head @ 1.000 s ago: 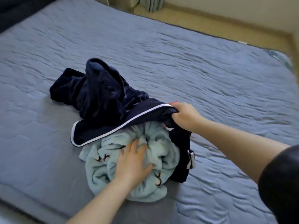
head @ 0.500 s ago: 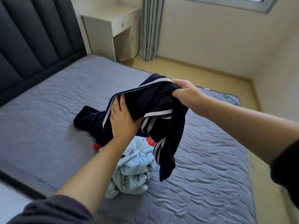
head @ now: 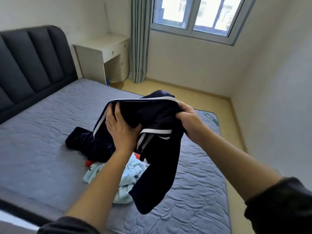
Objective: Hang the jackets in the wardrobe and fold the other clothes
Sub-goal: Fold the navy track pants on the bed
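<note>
Navy jacket hung lengthwise downward below the clenched fingers of the right hand; left hand fingers tucked inside, thumb pinching fabric.

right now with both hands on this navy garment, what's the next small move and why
Probably draw the hands apart along the white-trimmed edge to shake it open. The left hand and right hand both grip the navy garment bunched above the bed, one part dangling over the light blue clothes.

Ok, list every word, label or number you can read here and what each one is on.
The green tag on the bed cover's far corner: print too small and blurred to read.
On the navy garment: white stripes only, no lettering visible.
Nothing else legible.
</note>
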The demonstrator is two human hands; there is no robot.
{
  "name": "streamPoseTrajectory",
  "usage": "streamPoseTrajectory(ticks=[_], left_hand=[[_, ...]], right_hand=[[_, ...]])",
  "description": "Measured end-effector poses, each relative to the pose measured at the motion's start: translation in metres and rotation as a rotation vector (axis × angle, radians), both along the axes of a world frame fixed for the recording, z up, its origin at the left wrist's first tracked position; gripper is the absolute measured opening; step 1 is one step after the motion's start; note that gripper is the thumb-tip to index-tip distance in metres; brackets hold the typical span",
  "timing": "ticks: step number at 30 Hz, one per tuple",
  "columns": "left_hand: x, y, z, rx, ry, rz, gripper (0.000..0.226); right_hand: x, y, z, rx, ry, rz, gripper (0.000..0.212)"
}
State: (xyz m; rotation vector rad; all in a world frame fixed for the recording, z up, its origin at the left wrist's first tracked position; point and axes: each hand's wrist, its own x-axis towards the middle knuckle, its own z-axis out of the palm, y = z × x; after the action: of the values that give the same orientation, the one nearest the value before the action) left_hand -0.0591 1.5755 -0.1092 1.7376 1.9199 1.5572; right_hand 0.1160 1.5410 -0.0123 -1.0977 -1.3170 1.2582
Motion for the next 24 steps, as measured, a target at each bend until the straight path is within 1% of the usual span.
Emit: streamPoseTrajectory(ticks=[3,6,8,9,10,11,13,14,15,17,18,20,21,22,23,24], left_hand=[[0.0,-0.001,0.008,0.035,0.044,0.031,0.102],[-0.005,-0.001,0.009,0.061,0.152,0.081,0.103],[-0.012,0.0,0.007,0.029,0.193,0.054,0.104],[-0.013,0.0,0.007,-0.012,0.168,0.002,0.103],[-0.013,0.001,0.006,-0.068,0.131,-0.065,0.098],[-0.012,0.002,0.005,-0.11,0.134,-0.124,0.085],[-0.011,0.006,0.001,-0.107,0.212,-0.196,0.042],[-0.012,0.008,0.0,-0.105,0.187,-0.239,0.023],[-0.015,0.008,0.003,-0.118,0.114,-0.296,0.012],[-0.021,0.011,0.012,-0.212,-0.035,-0.399,0.013],[-0.025,0.013,0.019,-0.296,-0.069,-0.446,0.012],[-0.025,0.015,0.039,-0.452,-0.134,-0.539,0.022],[-0.022,0.015,0.05,-0.506,-0.222,-0.568,0.025],[-0.018,0.014,0.061,-0.555,-0.348,-0.58,0.024],[-0.014,0.013,0.072,-0.607,-0.495,-0.574,0.023],[-0.01,0.014,0.08,-0.649,-0.617,-0.553,0.024]], right_hand=[[0.01,-0.013,0.004,-0.003,0.053,-0.01,0.059],[0.014,-0.025,-0.005,-0.037,0.015,0.015,0.062],[0.015,-0.028,-0.011,-0.063,-0.011,0.033,0.063],[0.015,-0.029,-0.013,-0.076,-0.018,0.036,0.063],[0.014,-0.028,-0.013,-0.086,-0.022,0.035,0.062],[0.012,-0.027,-0.012,-0.087,-0.027,0.029,0.062],[0.009,-0.023,-0.009,-0.076,-0.035,0.025,0.061],[0.009,-0.021,-0.007,-0.069,-0.029,0.028,0.062],[0.011,-0.019,-0.004,-0.058,-0.025,0.024,0.062],[0.023,-0.012,0.002,-0.01,-0.088,-0.052,0.06],[0.033,-0.006,0.004,0.023,-0.186,-0.12,0.055],[0.054,0.009,0.005,0.084,-0.497,-0.283,0.034],[0.062,0.014,0.002,0.088,-0.638,-0.379,0.026],[0.067,0.017,-0.003,0.069,-0.726,-0.464,0.023],[0.067,0.016,-0.009,0.024,-0.773,-0.502,0.028],[0.063,0.011,-0.018,-0.016,-0.809,-0.483,0.038]])
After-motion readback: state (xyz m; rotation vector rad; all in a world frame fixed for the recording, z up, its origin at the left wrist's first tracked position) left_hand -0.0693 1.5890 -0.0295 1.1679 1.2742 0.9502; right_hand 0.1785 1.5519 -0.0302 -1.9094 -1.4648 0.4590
